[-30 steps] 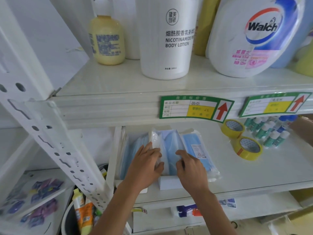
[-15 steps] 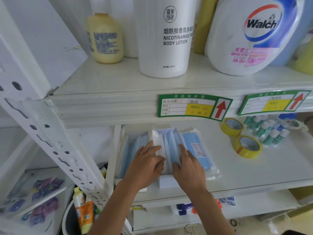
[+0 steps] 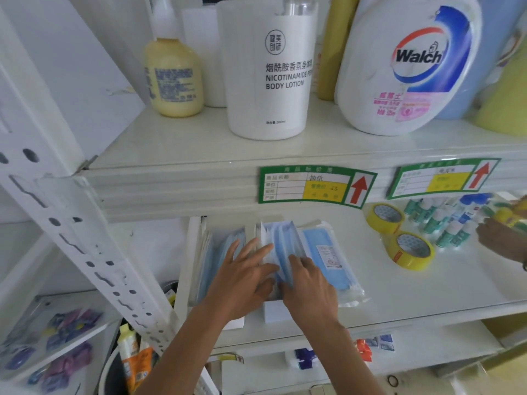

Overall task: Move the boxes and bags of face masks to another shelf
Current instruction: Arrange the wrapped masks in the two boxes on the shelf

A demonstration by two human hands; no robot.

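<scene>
Two hands [image 3: 242, 283] on upright mask bags [image 3: 281, 246]

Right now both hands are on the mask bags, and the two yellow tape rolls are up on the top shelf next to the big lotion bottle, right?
Not quite. The left hand and right hand are on the mask bags, but the head view shows the two yellow tape rolls on the same lower shelf as the masks, to their right, not beside the lotion bottle.

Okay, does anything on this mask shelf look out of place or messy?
Slightly. The rightmost face mask bag lies flat and skewed, its corner near the shelf's front edge, while the other packs stand on edge in the white box. Two yellow tape rolls sit loose beside them. Nothing looks spilled or damaged.
</scene>
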